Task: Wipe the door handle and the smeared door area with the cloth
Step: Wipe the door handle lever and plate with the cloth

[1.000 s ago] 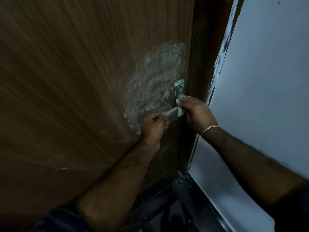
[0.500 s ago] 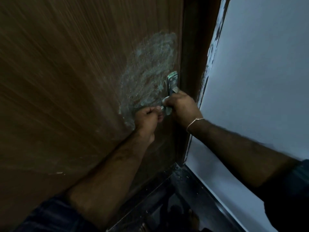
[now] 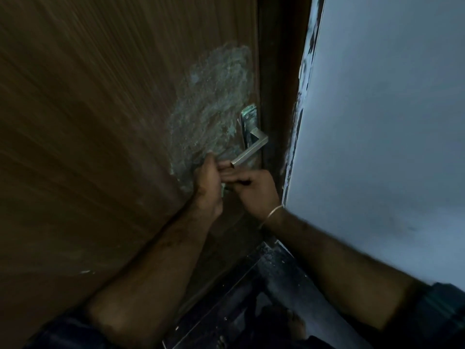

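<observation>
Door: big brown wood-grain door (image 3: 88, 122) filled the left side, shot pretty dim and blurry.
Wall: plain pale grey-blue wall (image 3: 377, 109) on the right, with a dark door frame (image 3: 276, 71) between it and the door.
Smear: chalky greenish-white smeared patch (image 3: 211, 104) sat on the door just left of the handle plate, running from above the plate down to the hands.
Floor: dark floor strip (image 3: 251, 285) showed at the bottom, between the two forearms.
Handle: silver square-bar lever handle (image 3: 251, 148) on a narrow metal plate (image 3: 247, 122) stuck out bare, slanting down-left, its free end right above the fingers.
Left hand: left hand (image 3: 210, 177) was just under the lever's tip, grip curled closed, fingers meeting the right hand's.
Right hand: right hand (image 3: 256, 190) was beside it, thin metal bangle (image 3: 273, 215) on the wrist, grip also curled in.
Cloth: only a small pale greenish bit of cloth (image 3: 223, 190) peeked out between the hands; honestly couldn't tell which one had it.
</observation>
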`<state>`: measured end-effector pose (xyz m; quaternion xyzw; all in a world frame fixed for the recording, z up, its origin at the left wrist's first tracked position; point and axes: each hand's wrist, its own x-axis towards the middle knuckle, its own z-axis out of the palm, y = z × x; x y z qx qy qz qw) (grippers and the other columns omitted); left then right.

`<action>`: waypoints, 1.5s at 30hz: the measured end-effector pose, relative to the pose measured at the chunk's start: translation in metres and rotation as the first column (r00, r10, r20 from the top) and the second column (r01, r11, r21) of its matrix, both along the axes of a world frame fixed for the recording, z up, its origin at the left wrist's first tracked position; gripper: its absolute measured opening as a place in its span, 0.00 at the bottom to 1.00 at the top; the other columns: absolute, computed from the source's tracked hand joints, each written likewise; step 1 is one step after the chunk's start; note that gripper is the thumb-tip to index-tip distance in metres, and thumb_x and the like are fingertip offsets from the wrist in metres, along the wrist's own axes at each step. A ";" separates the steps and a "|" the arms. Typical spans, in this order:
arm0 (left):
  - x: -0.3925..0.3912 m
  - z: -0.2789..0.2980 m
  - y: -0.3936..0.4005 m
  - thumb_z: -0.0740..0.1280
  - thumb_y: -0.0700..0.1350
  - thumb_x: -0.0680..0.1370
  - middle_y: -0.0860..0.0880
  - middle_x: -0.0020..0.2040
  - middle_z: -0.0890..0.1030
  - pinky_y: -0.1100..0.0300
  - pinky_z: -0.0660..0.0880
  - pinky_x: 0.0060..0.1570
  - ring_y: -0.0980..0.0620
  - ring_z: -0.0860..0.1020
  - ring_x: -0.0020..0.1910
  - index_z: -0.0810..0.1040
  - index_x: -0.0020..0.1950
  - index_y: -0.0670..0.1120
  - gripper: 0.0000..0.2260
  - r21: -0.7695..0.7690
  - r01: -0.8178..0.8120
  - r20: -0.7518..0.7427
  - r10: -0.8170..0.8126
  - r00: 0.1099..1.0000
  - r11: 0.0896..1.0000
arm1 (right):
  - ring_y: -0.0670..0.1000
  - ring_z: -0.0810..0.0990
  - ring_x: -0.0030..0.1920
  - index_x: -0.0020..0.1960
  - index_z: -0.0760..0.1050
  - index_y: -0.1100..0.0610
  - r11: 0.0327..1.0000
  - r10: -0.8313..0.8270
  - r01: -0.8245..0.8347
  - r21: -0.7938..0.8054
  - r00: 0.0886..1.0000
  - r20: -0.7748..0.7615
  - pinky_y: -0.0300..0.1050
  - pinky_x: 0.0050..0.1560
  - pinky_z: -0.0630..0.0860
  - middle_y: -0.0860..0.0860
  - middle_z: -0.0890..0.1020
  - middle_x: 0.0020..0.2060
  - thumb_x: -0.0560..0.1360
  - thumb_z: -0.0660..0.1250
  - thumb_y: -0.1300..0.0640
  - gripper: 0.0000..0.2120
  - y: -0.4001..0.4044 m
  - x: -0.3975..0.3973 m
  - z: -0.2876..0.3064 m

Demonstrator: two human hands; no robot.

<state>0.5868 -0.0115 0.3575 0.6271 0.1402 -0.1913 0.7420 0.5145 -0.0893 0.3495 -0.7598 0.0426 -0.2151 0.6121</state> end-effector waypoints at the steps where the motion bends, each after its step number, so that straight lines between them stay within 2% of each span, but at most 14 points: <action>1: 0.001 0.001 0.001 0.56 0.57 0.82 0.43 0.36 0.83 0.55 0.78 0.38 0.47 0.82 0.34 0.79 0.41 0.42 0.23 0.009 0.014 -0.004 -0.014 1.000 1.000 | 0.49 0.83 0.51 0.50 0.83 0.63 0.989 -0.022 0.028 0.146 0.999 -0.040 0.39 0.58 0.77 0.56 0.85 0.48 0.70 0.70 0.72 0.11 0.003 -0.005 -0.005; 4: 0.004 0.001 0.002 0.56 0.56 0.82 0.45 0.34 0.83 0.57 0.78 0.35 0.49 0.81 0.32 0.79 0.41 0.42 0.22 0.048 0.056 0.008 -0.057 0.998 0.997 | 0.43 0.84 0.44 0.49 0.83 0.56 0.869 -0.256 0.302 0.392 0.952 -0.167 0.37 0.51 0.80 0.49 0.86 0.43 0.70 0.72 0.69 0.12 -0.010 -0.011 -0.014; 6: 0.004 0.001 0.001 0.58 0.55 0.82 0.45 0.35 0.83 0.58 0.78 0.35 0.50 0.82 0.34 0.78 0.42 0.43 0.19 0.083 0.084 0.024 -0.086 0.996 0.993 | 0.39 0.83 0.42 0.48 0.83 0.53 0.787 -0.441 0.476 0.392 0.879 -0.182 0.32 0.47 0.79 0.44 0.85 0.40 0.70 0.72 0.68 0.12 -0.029 -0.001 -0.011; 8: 0.004 0.002 -0.001 0.62 0.53 0.81 0.45 0.38 0.83 0.60 0.78 0.36 0.50 0.82 0.36 0.78 0.44 0.44 0.15 0.119 0.112 0.046 -0.118 0.992 0.987 | 0.40 0.83 0.42 0.49 0.83 0.55 0.724 -0.555 0.568 0.391 0.817 -0.158 0.32 0.46 0.79 0.46 0.85 0.41 0.70 0.72 0.68 0.12 -0.043 0.014 -0.004; 13: 0.001 0.006 -0.001 0.68 0.47 0.79 0.45 0.39 0.82 0.60 0.78 0.37 0.53 0.80 0.36 0.80 0.42 0.45 0.08 0.200 0.149 0.133 -0.178 0.975 0.968 | 0.52 0.83 0.48 0.51 0.82 0.61 0.700 -0.607 0.623 0.350 0.777 -0.167 0.44 0.53 0.81 0.56 0.85 0.47 0.71 0.69 0.68 0.10 -0.052 0.043 -0.005; 21: 0.004 0.008 0.001 0.69 0.45 0.78 0.44 0.38 0.83 0.59 0.80 0.40 0.52 0.82 0.36 0.81 0.41 0.42 0.08 0.289 0.158 0.167 -0.212 0.963 0.944 | 0.44 0.79 0.43 0.50 0.82 0.60 0.728 -0.611 0.625 0.282 0.778 -0.149 0.20 0.40 0.73 0.53 0.84 0.46 0.72 0.71 0.66 0.07 -0.049 0.045 -0.005; 24: 0.005 0.008 -0.001 0.69 0.45 0.78 0.45 0.37 0.83 0.61 0.80 0.36 0.53 0.82 0.34 0.81 0.41 0.42 0.08 0.297 0.154 0.158 -0.208 0.965 0.942 | 0.45 0.79 0.43 0.49 0.82 0.63 0.753 -0.599 0.613 0.238 0.789 -0.136 0.19 0.41 0.71 0.55 0.83 0.47 0.71 0.71 0.68 0.07 -0.044 0.041 -0.003; 28: 0.004 0.008 -0.003 0.69 0.45 0.78 0.45 0.36 0.82 0.62 0.78 0.35 0.53 0.81 0.34 0.80 0.40 0.42 0.09 0.290 0.147 0.160 -0.199 0.967 0.946 | 0.49 0.80 0.47 0.49 0.82 0.66 0.797 -0.562 0.576 0.183 0.817 -0.128 0.26 0.47 0.73 0.58 0.83 0.47 0.71 0.71 0.68 0.07 -0.027 0.034 -0.003; 31: 0.003 0.008 -0.003 0.68 0.45 0.79 0.44 0.38 0.83 0.59 0.79 0.38 0.51 0.81 0.36 0.81 0.42 0.42 0.08 0.296 0.146 0.155 -0.199 0.968 0.944 | 0.47 0.79 0.47 0.50 0.82 0.66 0.816 -0.523 0.544 0.194 0.839 -0.151 0.22 0.46 0.72 0.58 0.83 0.47 0.73 0.70 0.67 0.07 -0.013 0.029 -0.004; 36: 0.002 0.017 0.001 0.64 0.50 0.80 0.48 0.38 0.85 0.61 0.78 0.32 0.54 0.83 0.34 0.82 0.46 0.46 0.11 0.254 0.106 0.101 -0.135 0.986 0.961 | 0.47 0.80 0.46 0.49 0.82 0.66 0.806 -0.513 0.539 0.244 0.842 -0.164 0.31 0.49 0.76 0.59 0.83 0.46 0.73 0.70 0.68 0.06 0.009 0.024 -0.001; 38: 0.003 0.018 0.003 0.63 0.54 0.80 0.47 0.41 0.85 0.59 0.79 0.36 0.52 0.84 0.38 0.82 0.45 0.46 0.14 0.277 0.106 0.103 -0.139 0.985 0.955 | 0.49 0.81 0.47 0.48 0.82 0.66 0.813 -0.512 0.535 0.230 0.845 -0.152 0.28 0.47 0.75 0.58 0.83 0.46 0.72 0.71 0.69 0.06 0.014 0.022 0.000; 40: 0.003 0.020 0.003 0.63 0.56 0.80 0.46 0.44 0.85 0.56 0.78 0.41 0.49 0.83 0.43 0.81 0.43 0.47 0.16 0.312 0.088 0.128 -0.134 0.983 0.946 | 0.51 0.82 0.48 0.47 0.82 0.66 0.846 -0.484 0.501 0.182 0.865 -0.129 0.33 0.50 0.75 0.59 0.84 0.46 0.71 0.71 0.69 0.06 0.015 0.017 0.001; 42: 0.004 0.022 0.003 0.62 0.59 0.80 0.46 0.44 0.84 0.58 0.74 0.42 0.49 0.80 0.43 0.81 0.41 0.47 0.18 0.369 0.071 0.165 -0.141 0.976 0.927 | 0.52 0.83 0.49 0.47 0.83 0.66 0.915 -0.375 0.390 0.106 0.917 -0.131 0.37 0.53 0.76 0.59 0.85 0.46 0.71 0.71 0.69 0.06 0.012 0.012 0.003; 45: 0.006 0.026 0.008 0.60 0.61 0.80 0.49 0.38 0.84 0.61 0.75 0.36 0.52 0.81 0.35 0.82 0.39 0.47 0.22 0.400 0.130 0.163 -0.210 0.964 0.907 | 0.52 0.83 0.50 0.49 0.83 0.64 0.997 -0.008 -0.012 -0.077 0.968 -0.250 0.39 0.55 0.76 0.58 0.86 0.48 0.72 0.71 0.67 0.06 0.006 0.001 0.007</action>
